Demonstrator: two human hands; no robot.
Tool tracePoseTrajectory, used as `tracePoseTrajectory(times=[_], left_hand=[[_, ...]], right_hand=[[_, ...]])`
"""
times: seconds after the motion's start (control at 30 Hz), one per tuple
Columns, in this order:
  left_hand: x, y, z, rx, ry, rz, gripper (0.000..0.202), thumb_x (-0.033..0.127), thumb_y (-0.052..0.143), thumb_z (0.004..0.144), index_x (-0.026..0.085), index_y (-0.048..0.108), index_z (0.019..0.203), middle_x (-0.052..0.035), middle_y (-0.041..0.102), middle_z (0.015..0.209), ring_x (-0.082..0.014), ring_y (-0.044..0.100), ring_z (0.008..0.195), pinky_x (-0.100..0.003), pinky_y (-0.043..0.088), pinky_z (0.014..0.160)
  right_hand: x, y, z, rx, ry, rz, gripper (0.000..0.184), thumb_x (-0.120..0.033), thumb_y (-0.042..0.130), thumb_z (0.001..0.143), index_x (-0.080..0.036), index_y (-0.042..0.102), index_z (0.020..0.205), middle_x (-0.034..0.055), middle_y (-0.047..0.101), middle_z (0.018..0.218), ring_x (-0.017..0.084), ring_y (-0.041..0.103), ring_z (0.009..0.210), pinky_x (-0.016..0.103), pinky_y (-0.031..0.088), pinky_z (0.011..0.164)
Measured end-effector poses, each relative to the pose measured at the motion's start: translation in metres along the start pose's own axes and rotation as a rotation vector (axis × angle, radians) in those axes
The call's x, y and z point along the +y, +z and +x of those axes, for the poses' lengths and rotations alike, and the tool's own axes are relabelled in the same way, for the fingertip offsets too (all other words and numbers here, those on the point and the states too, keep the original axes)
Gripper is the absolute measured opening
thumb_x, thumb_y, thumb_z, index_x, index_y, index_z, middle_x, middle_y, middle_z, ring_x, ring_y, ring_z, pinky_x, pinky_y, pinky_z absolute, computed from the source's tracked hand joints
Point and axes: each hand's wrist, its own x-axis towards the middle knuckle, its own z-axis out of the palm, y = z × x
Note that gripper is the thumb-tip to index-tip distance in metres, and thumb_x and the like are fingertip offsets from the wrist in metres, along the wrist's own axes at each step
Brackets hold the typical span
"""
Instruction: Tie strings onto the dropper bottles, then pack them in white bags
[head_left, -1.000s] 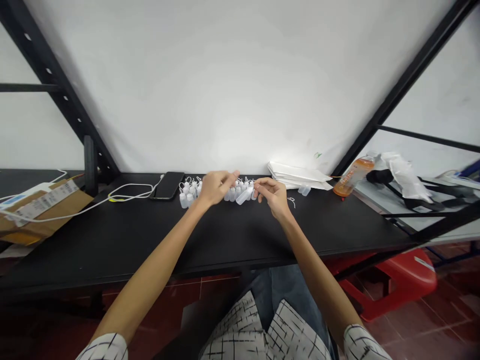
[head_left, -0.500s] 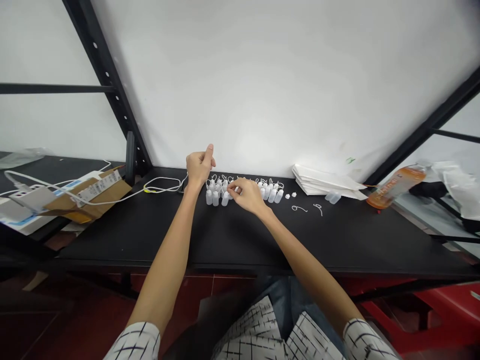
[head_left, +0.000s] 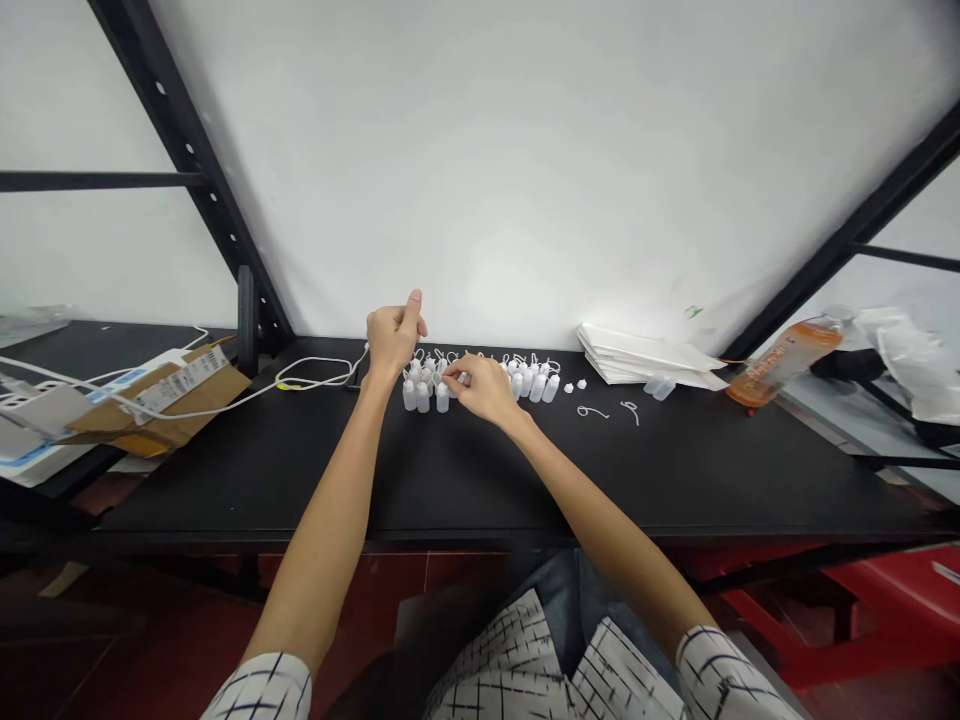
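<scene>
Small translucent plastic bottles [head_left: 423, 398] with white caps and thin looped strings stand upright in a cluster at the back of the black table. My right hand [head_left: 480, 386] reaches over the middle of the cluster, partly hiding it. Its thumb and forefinger are pinched at the top of a front bottle [head_left: 442, 400]; the exact contact is hard to make out. Above the cluster's left end, my left hand [head_left: 393, 335] is raised with curled fingers and the thumb pointing up. Whatever it may hold is hidden.
Two loose white caps [head_left: 575, 387] and two thin white strings [head_left: 592, 411] lie right of the bottles. Farther right are clear plastic pieces [head_left: 660, 387], white sheets [head_left: 645, 357] and an orange bottle [head_left: 784, 362]. A white cable [head_left: 322, 381] and cardboard [head_left: 176, 395] are leftward.
The view has shifted slightly, so everything sits a little farther left. My right fingertips have moved slightly left at the front bottle. The left hand keeps its pose.
</scene>
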Motion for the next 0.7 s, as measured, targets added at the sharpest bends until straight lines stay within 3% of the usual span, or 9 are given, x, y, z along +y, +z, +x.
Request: tracePoseTrajectory(times=[0.17, 0.33, 0.5, 0.6, 0.7], left_hand=[[0.010, 0.001, -0.004, 0.002, 0.039, 0.012, 0.062, 0.051, 0.042, 0.095, 0.018, 0.055, 0.044, -0.0004, 0.049, 0.039, -0.0114, 0.051, 0.043, -0.026, 0.041, 0.055], [0.033, 0.005, -0.014, -0.018, 0.150, 0.027, 0.060, 0.049, 0.041, 0.096, 0.018, 0.054, 0.046, -0.0002, 0.047, 0.038, -0.0106, 0.047, 0.041, -0.026, 0.039, 0.053], [0.056, 0.022, -0.037, -0.167, 0.312, 0.078, 0.059, 0.046, 0.039, 0.095, 0.018, 0.049, 0.045, -0.0007, 0.047, 0.041, -0.0096, 0.041, 0.040, -0.027, 0.031, 0.049], [0.061, 0.042, -0.058, -0.304, 0.422, 0.160, 0.059, 0.045, 0.040, 0.094, 0.018, 0.040, 0.042, -0.0004, 0.043, 0.040, -0.0094, 0.036, 0.040, -0.028, 0.025, 0.048], [0.061, 0.063, -0.083, -0.496, 0.503, 0.207, 0.058, 0.044, 0.039, 0.094, 0.018, 0.040, 0.042, -0.0018, 0.046, 0.042, -0.0107, 0.038, 0.042, -0.028, 0.024, 0.049]], right_hand=[[0.001, -0.006, -0.007, 0.077, -0.020, 0.070, 0.013, -0.023, 0.060, 0.085, -0.022, 0.072, 0.086, 0.0010, 0.070, 0.090, 0.014, 0.059, 0.066, 0.027, 0.042, 0.066], [0.025, -0.038, -0.025, 0.322, -0.060, 0.074, 0.020, -0.028, 0.052, 0.091, -0.021, 0.070, 0.088, 0.0056, 0.068, 0.090, 0.016, 0.057, 0.067, 0.030, 0.044, 0.072], [0.094, -0.099, -0.058, 0.639, 0.102, -0.192, 0.025, -0.032, 0.048, 0.091, -0.019, 0.069, 0.090, 0.0085, 0.064, 0.082, 0.017, 0.053, 0.063, 0.031, 0.042, 0.066], [0.143, -0.135, -0.083, 0.736, 0.314, -0.427, 0.027, -0.030, 0.045, 0.091, -0.017, 0.068, 0.095, 0.0098, 0.063, 0.090, 0.016, 0.053, 0.065, 0.030, 0.041, 0.067], [0.180, -0.158, -0.106, 0.765, 0.534, -0.598, 0.027, -0.032, 0.051, 0.086, -0.017, 0.068, 0.102, 0.0105, 0.061, 0.100, 0.018, 0.055, 0.074, 0.031, 0.040, 0.067]])
